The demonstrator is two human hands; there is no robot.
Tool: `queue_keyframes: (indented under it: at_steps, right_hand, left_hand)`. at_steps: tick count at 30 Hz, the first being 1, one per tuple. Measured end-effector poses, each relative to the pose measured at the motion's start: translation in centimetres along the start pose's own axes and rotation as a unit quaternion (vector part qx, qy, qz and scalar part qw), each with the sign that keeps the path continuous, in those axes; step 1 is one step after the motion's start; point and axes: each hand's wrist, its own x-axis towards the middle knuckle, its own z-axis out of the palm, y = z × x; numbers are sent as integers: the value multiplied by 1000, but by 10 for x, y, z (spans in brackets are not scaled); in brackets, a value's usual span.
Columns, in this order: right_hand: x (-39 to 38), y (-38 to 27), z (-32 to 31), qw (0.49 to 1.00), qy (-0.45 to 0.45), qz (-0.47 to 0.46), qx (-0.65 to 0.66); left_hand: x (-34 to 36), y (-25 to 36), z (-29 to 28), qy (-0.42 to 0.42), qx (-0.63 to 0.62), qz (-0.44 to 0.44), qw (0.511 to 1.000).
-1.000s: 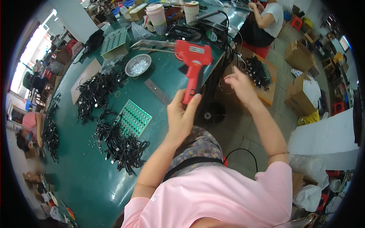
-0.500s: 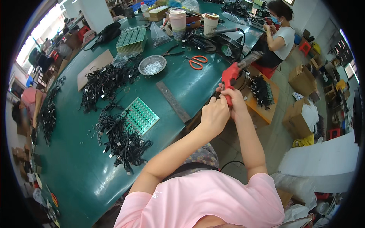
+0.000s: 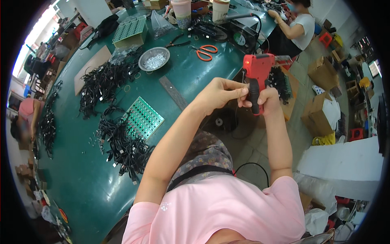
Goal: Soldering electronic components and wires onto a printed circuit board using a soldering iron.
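Observation:
My right hand (image 3: 269,101) is wrapped round the grip of a red soldering gun (image 3: 260,65) with a black handle panel. Its metal tip points right, away from me. Close behind the grip, my left hand (image 3: 219,95) has thumb and forefinger pinched on what looks like a thin wire at the gun's rear. The gun is held in the air past the table's right edge. On the green table (image 3: 77,183), a green circuit board panel (image 3: 152,118) lies beside a heap of black cables (image 3: 122,142).
Farther back are a metal bowl of small clear parts (image 3: 154,61), orange-handled scissors (image 3: 204,52), pliers (image 3: 178,43) and a flat metal bar (image 3: 172,91). A stack of board panels (image 3: 132,32) stands beyond. To the right are a co-worker (image 3: 298,30) and cardboard boxes (image 3: 319,116).
The soldering gun has turned more upright and come slightly nearer. My left hand has moved off the gun's grip to a pinch behind it. The view has shifted a little.

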Motion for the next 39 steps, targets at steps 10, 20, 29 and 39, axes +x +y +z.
queue_keyframes:
  at_steps: [10,20,29,39]
  right_hand:
    - [21,-2,-11,999,-17,26,30]
    - [24,-14,7,995,47,81,-30]
    - [-3,3,19,767,395,-274,-424]
    - [-25,10,51,879,213,-159,-397]
  left_hand:
    - [5,2,2,173,245,148,943]
    - [18,21,15,137,60,22,989]
    - [40,33,28,187,-36,185,964]
    - [60,40,34,238,38,320,916]
